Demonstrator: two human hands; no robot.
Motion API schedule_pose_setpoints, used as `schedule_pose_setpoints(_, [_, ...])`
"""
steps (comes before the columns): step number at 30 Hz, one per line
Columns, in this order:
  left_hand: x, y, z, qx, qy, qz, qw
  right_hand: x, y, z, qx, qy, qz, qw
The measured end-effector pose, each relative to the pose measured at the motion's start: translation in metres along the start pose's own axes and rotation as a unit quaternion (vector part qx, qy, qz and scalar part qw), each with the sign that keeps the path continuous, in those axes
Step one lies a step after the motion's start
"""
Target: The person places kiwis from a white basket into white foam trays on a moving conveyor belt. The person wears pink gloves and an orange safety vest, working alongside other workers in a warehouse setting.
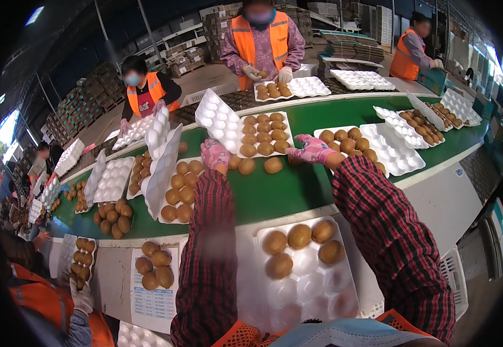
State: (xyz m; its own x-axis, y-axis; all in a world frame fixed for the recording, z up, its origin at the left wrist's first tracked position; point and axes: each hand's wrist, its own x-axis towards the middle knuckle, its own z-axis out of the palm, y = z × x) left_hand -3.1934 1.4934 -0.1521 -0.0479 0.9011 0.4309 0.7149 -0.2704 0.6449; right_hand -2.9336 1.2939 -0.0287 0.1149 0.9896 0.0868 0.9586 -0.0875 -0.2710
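My left hand, in a pink patterned glove, reaches over the green conveyor belt beside the left edge of a white foam tray filled with kiwifruit. At that tray's right edge is my right hand, gloved alike, its fingers spread near the tray's lower right corner. Whether either hand grips the tray is unclear. Loose kiwifruit lie on the belt between my hands. Close to my body, a partly filled tray holds several kiwifruit in its upper hollows.
More kiwifruit trays stand along the belt, with a heap of loose kiwifruit. Kiwifruit rest on a printed sheet at left. Co-workers in orange vests stand across the belt; another person's gloved hand holds a tray at lower left.
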Motion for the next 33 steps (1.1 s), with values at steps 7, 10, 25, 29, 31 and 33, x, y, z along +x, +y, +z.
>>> schedule_pose_setpoints(7, [0.031,-0.017,-0.009,0.165,-0.274,0.151,0.935,-0.007,-0.052,0.083,-0.085,0.026,-0.029,0.996])
schedule_pose_setpoints(10, [0.03,-0.009,-0.004,0.055,-0.312,0.146,0.937,-0.01,-0.067,0.095,-0.156,0.028,-0.142,0.977])
schedule_pose_setpoints(25, [0.008,-0.009,0.01,0.061,-0.149,0.223,0.962,-0.018,-0.086,0.085,-0.061,-0.141,-0.158,0.975])
schedule_pose_setpoints(29, [0.041,-0.016,0.012,0.099,-0.07,0.16,0.98,-0.015,-0.085,0.092,0.002,-0.081,-0.165,0.983])
schedule_pose_setpoints(31, [0.05,-0.028,0.02,0.175,-0.187,0.169,0.952,-0.001,-0.091,0.103,0.041,-0.018,-0.221,0.974])
schedule_pose_setpoints(33, [0.058,-0.031,0.029,0.202,-0.252,0.22,0.921,0.016,-0.096,0.113,-0.016,-0.054,-0.233,0.971])
